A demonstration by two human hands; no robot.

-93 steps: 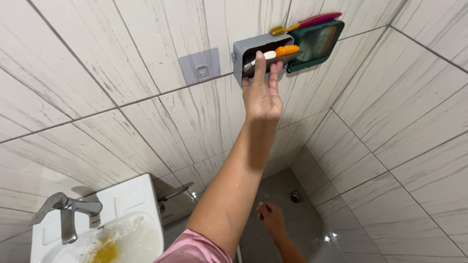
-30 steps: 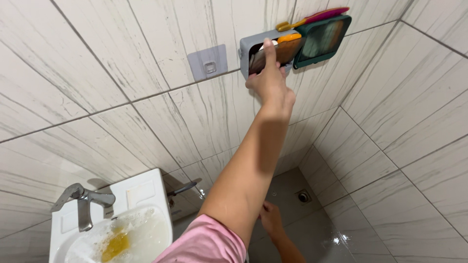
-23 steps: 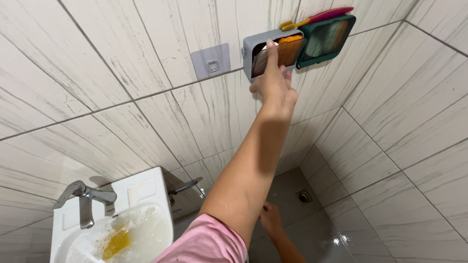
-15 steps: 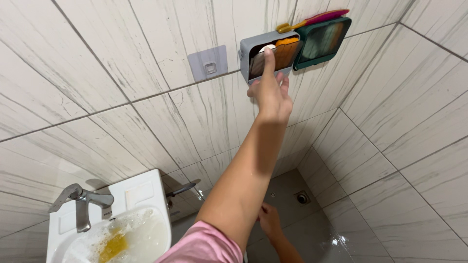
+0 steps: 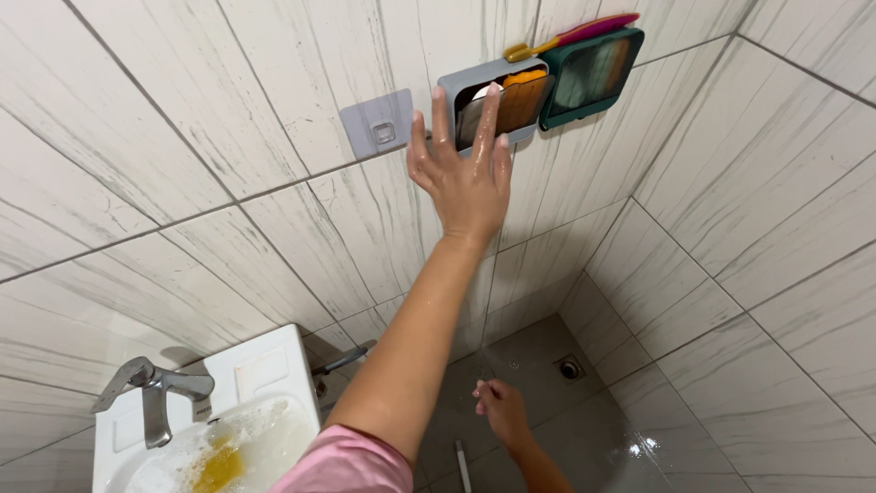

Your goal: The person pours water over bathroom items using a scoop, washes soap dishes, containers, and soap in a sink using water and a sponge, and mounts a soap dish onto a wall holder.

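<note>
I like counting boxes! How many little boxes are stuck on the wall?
2. A grey holder is under the left hand fingertips; a dark green holder sits right beside it, nearer the corner.

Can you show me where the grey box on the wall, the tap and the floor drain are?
grey box (image 5: 447, 89): head view, left rim.
tap (image 5: 151, 393): head view, metal body.
floor drain (image 5: 570, 368): head view, centre.

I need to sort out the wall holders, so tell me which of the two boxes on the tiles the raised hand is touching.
The grey holder, the one nearer the clear adhesive hook. The left hand has open fingers on its front; the dark green holder beside it goes untouched.
</note>
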